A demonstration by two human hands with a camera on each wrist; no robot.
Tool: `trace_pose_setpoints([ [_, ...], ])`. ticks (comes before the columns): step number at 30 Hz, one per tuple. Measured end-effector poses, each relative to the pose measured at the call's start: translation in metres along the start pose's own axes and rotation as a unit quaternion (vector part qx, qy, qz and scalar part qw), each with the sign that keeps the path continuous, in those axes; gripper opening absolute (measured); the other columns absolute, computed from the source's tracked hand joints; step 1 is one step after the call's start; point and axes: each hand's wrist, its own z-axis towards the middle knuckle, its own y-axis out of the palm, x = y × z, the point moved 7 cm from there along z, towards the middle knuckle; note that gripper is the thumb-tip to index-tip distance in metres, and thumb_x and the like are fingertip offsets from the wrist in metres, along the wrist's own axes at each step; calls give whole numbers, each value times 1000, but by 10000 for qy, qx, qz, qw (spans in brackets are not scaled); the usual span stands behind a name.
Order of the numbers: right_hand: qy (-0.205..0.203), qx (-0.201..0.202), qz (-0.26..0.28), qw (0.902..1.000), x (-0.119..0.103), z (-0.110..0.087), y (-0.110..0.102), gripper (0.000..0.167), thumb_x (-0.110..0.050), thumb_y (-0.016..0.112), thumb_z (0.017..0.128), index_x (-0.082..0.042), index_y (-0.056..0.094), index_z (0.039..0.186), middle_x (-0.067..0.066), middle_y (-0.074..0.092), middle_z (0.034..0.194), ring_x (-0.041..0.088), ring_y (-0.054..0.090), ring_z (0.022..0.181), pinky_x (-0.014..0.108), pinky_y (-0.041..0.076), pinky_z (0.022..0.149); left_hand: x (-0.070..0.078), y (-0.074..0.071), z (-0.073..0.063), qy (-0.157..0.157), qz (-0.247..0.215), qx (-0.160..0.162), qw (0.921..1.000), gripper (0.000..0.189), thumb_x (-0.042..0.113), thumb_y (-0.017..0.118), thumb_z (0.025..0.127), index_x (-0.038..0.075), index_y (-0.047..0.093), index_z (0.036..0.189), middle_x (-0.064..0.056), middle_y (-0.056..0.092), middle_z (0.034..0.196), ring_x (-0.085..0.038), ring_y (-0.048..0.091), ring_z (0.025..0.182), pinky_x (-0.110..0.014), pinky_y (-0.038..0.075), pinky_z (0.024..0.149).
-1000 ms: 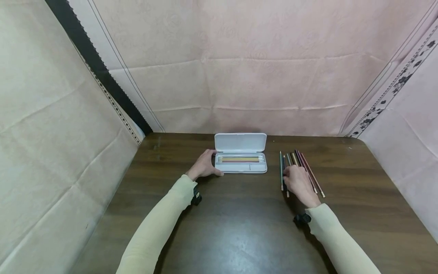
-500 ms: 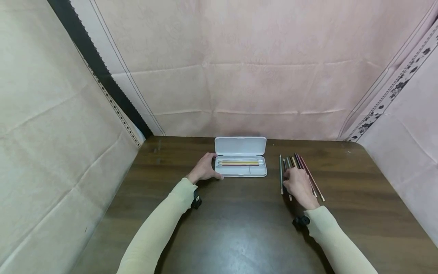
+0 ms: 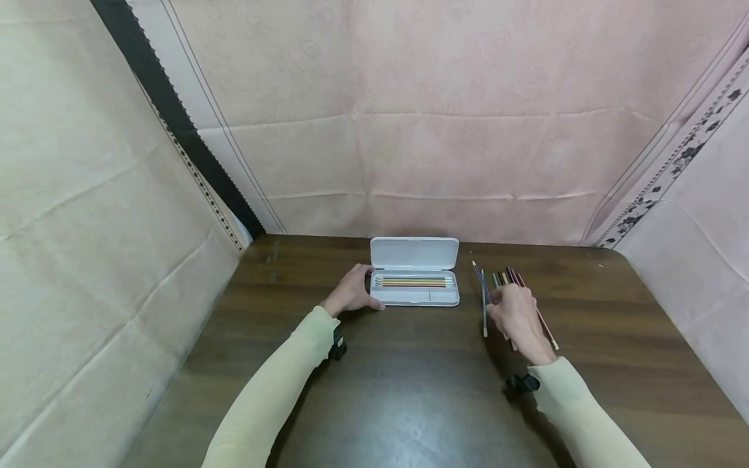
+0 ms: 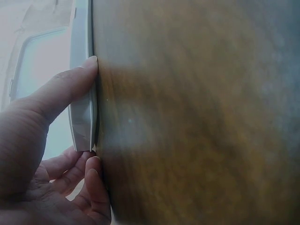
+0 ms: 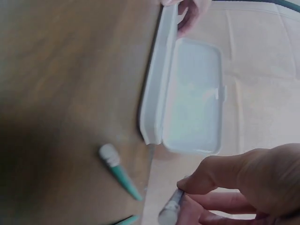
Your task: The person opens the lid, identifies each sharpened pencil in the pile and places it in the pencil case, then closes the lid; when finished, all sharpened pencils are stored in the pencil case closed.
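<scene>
A white pencil case [image 3: 415, 303] lies with its lid raised and several pencils [image 3: 412, 282] inside. My left hand [image 3: 355, 290] grips its left end, thumb on the front wall and fingers around the end, as the left wrist view shows. My right hand [image 3: 517, 320] pinches a dark bluish pencil [image 3: 480, 275] between thumb and fingers, its far end pointing up and left. In the right wrist view the near, pale end of this pencil [image 5: 171, 211] sticks out past the thumb. Beneath and beside that hand lie several loose pencils [image 3: 547, 330], partly hidden by it.
A teal pencil [image 3: 484, 318] lies between the case and the right hand. The brown wooden table [image 3: 386, 390] ends just behind the case, where a pale cloth [image 3: 433, 162] hangs. More cloth hangs at both sides.
My right hand has picked out the dark bluish pencil from the loose group and tilted it, its far end swinging left and up. The left hand keeps its place on the case.
</scene>
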Motion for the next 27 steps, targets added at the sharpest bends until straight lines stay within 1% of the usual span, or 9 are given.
trace_pose_setpoints([
  [3,-211,118,-68,9997,-10,2,-3,12,-2,73,90,5,81,95,20,79,86,26,67,69,35,51,59,0,1,0,-20,-6,-16,10000,99,27,99,81,6,45,162,-17,46,166,-35,50,149,-54,41,130],
  [6,-393,171,-119,9990,-20,4,-3,14,-2,73,89,5,82,97,21,81,91,32,71,80,41,54,68,-1,1,0,-24,-11,-6,10000,99,27,99,81,7,45,162,-17,46,166,-35,50,149,-55,41,130],
  [7,-439,163,-91,9989,-23,4,-3,15,-2,73,89,6,82,98,21,81,91,33,72,81,43,54,69,-1,1,0,-22,-5,-7,10000,99,27,99,81,7,44,162,-17,46,166,-35,50,149,-55,41,130],
  [9,-507,109,-21,9987,-30,6,-1,17,-2,73,89,6,82,101,21,82,92,31,73,82,41,54,70,-1,1,0,-21,11,-4,10000,99,27,98,82,7,44,162,-16,46,166,-35,49,150,-55,41,130],
  [14,-662,-136,172,9976,-46,10,5,20,1,72,90,8,82,106,21,82,93,23,65,73,30,48,63,-1,1,-1,-68,55,-10,10000,98,29,98,82,8,45,162,-15,46,166,-34,49,150,-54,41,130],
  [17,-836,-219,202,9961,-55,14,9,20,2,72,91,7,82,107,22,82,96,22,63,72,28,46,61,-1,0,-1,-73,54,-30,10000,98,28,97,83,8,44,163,-15,45,167,-34,49,150,-54,40,131],
  [21,-1155,-251,288,9926,-64,21,16,20,3,69,92,8,81,107,23,80,98,24,66,76,28,47,62,-1,0,-1,-57,65,-38,10000,98,27,96,83,7,43,163,-16,45,167,-34,49,150,-55,39,131],
  [27,-1775,-227,351,9832,-75,29,28,17,7,67,93,7,81,104,20,77,98,27,69,82,36,55,69,1,0,0,25,44,-65,10000,97,27,96,84,6,43,163,-16,46,166,-35,49,150,-56,39,130],
])
